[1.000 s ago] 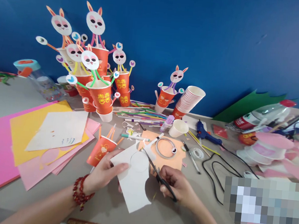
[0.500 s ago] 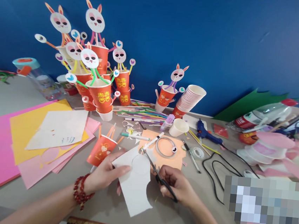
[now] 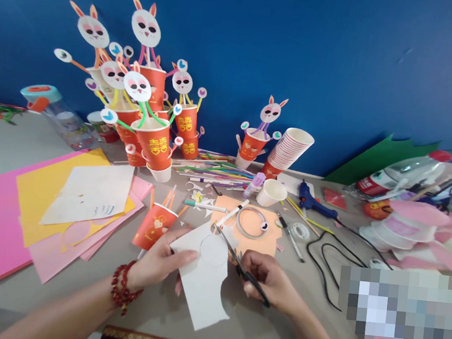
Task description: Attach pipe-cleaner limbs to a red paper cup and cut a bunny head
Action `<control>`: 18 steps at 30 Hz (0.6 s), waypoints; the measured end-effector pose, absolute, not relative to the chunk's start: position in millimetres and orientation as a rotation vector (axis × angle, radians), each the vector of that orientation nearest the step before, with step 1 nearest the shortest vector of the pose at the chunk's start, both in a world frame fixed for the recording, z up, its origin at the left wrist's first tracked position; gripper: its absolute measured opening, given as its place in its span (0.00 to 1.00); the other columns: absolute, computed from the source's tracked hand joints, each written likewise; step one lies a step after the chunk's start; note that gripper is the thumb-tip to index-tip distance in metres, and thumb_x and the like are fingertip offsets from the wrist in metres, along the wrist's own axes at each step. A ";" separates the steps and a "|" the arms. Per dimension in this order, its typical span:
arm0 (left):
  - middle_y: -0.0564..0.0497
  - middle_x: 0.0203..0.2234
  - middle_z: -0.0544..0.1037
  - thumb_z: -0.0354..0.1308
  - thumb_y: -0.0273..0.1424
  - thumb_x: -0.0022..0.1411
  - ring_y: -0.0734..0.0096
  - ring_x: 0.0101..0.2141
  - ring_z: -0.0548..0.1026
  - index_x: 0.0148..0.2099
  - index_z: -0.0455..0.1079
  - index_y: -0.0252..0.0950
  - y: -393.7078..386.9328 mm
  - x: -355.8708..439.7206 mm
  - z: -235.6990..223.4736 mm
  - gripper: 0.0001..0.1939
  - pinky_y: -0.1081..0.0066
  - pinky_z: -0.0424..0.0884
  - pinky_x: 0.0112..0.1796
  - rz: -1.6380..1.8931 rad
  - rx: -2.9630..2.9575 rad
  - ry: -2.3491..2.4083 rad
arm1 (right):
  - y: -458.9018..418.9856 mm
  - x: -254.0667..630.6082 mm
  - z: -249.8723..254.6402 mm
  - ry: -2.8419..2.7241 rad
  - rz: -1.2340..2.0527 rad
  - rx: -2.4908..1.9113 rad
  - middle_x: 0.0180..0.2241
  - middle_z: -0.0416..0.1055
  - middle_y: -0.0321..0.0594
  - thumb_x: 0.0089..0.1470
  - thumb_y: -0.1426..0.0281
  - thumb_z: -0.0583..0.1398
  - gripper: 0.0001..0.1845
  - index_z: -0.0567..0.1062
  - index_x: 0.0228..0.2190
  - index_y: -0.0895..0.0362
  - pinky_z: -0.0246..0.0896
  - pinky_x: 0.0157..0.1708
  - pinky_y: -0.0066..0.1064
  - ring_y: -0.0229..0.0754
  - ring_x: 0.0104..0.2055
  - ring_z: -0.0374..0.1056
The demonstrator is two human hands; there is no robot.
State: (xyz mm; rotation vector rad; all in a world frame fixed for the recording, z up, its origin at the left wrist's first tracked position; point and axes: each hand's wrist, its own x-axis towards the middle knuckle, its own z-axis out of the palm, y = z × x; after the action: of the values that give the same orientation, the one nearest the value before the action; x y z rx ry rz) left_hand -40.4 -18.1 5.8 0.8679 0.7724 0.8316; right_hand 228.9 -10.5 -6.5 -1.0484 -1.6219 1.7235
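Note:
A white sheet of paper [image 3: 202, 290] with a drawn circle near its top is pinched in my left hand [image 3: 165, 259], thumb on top. Its right edge has a curved cut-out. My right hand [image 3: 265, 280] grips black-handled scissors [image 3: 242, 267], whose blades lie along the upper right edge of the paper, beside the circle. Just left of the paper, a red paper cup [image 3: 155, 225] with orange straws leans over behind my left hand. Beyond the scissors lies an orange sheet [image 3: 270, 251] with a ring [image 3: 252, 222] on it.
Paper-cup rabbits [image 3: 152, 141] stand along the blue wall. Coloured sheets [image 3: 9, 212] lie at the left. A stack of cups [image 3: 292, 149], a blue glue gun [image 3: 314, 202] with a black cord, markers [image 3: 206, 206] and tape [image 3: 300, 230] are behind and right of my hands.
The view has shifted very slightly. Both hands, the paper and the scissors keep nearly the same positions.

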 end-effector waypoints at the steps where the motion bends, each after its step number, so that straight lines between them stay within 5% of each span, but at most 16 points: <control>1: 0.53 0.19 0.78 0.62 0.35 0.61 0.76 0.15 0.73 0.53 0.65 0.31 -18.1 -40.6 5.2 0.21 0.81 0.70 0.14 0.829 0.868 0.771 | -10.8 228.9 -6.5 -1.618 1.730 -1.049 0.20 0.56 0.30 0.41 0.44 0.68 0.32 0.60 0.21 0.55 0.40 0.20 0.25 0.32 0.21 0.48; 18: 0.53 0.20 0.78 0.62 0.36 0.61 0.76 0.15 0.73 0.55 0.65 0.31 -19.0 -42.1 2.8 0.23 0.81 0.71 0.14 0.829 0.868 0.787 | -10.4 228.3 -5.3 -1.642 1.700 -1.065 0.18 0.56 0.29 0.43 0.45 0.67 0.31 0.58 0.20 0.54 0.41 0.20 0.25 0.32 0.21 0.49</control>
State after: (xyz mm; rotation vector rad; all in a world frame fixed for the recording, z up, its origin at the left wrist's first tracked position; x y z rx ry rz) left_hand -42.1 -19.0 2.8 0.8682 0.7873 0.8292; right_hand 228.3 -10.4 -5.3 -1.0653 -1.6425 1.6999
